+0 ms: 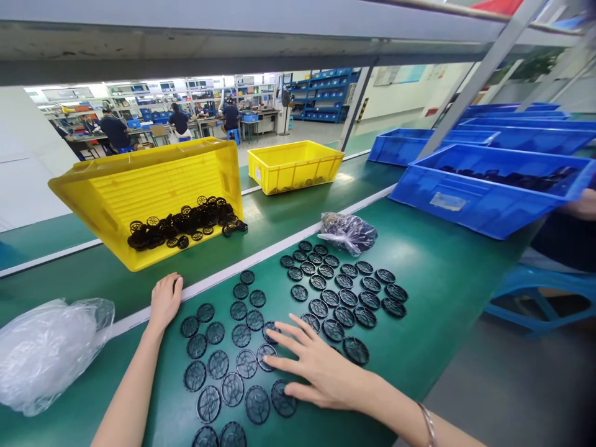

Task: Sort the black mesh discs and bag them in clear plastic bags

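Observation:
Many round black plastic mesh discs [233,389] lie flat in loose rows on the green bench mat [419,310]. My right hand [316,366] rests palm down with spread fingers on the discs at the near middle, its fingertips over several of them. My left hand [165,301] lies on the mat by the white edge strip [223,279], fingers curled and holding nothing. It sits just left of the nearest discs. A second group of discs [339,295] lies to the right of the first, partly under my right hand.
A tilted yellow crate [153,186] with a heap of black discs [181,223] stands on the far belt, with another yellow crate [293,164] beyond it. Blue crates [484,192] stand at right. A plastic bag [46,354] lies at left, a dark bag [348,233] beyond the discs. A low shelf overhangs.

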A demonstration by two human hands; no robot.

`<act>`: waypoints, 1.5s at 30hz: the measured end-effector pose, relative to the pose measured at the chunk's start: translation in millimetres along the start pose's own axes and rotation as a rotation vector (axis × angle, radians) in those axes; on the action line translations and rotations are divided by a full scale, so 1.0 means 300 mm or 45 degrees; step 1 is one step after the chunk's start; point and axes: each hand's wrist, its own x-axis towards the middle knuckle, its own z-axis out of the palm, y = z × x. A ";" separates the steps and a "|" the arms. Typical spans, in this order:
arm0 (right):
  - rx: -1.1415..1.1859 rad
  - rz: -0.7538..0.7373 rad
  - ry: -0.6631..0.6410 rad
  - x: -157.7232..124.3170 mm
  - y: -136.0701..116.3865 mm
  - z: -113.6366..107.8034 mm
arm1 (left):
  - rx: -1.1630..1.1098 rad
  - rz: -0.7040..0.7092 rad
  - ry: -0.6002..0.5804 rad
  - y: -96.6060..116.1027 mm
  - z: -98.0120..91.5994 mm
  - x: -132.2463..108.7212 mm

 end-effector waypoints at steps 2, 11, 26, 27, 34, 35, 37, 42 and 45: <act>0.038 0.023 -0.022 0.007 0.014 -0.008 | 0.002 -0.003 -0.001 -0.001 0.001 0.001; 0.051 0.108 0.163 0.093 0.127 0.001 | 0.010 -0.023 0.002 0.005 0.007 0.000; -0.054 0.070 0.223 0.340 0.261 0.004 | 0.026 -0.061 -0.002 0.024 -0.002 -0.001; -0.078 0.065 0.190 0.355 0.270 0.009 | 0.023 -0.062 -0.003 0.025 -0.004 -0.001; -0.102 0.098 0.218 0.321 0.246 -0.032 | 0.017 -0.080 -0.001 0.027 -0.002 0.004; -0.044 0.015 0.179 0.315 0.217 -0.035 | 0.016 -0.080 -0.002 0.026 -0.002 0.004; 0.067 -0.148 0.080 0.310 0.162 -0.030 | 0.013 -0.078 -0.004 0.024 -0.002 0.004; 0.130 -0.166 0.032 0.301 0.168 -0.014 | 0.008 -0.073 -0.005 0.019 -0.004 0.003; 0.070 -0.049 0.131 0.265 0.199 -0.044 | 0.007 -0.074 -0.007 0.018 -0.004 0.005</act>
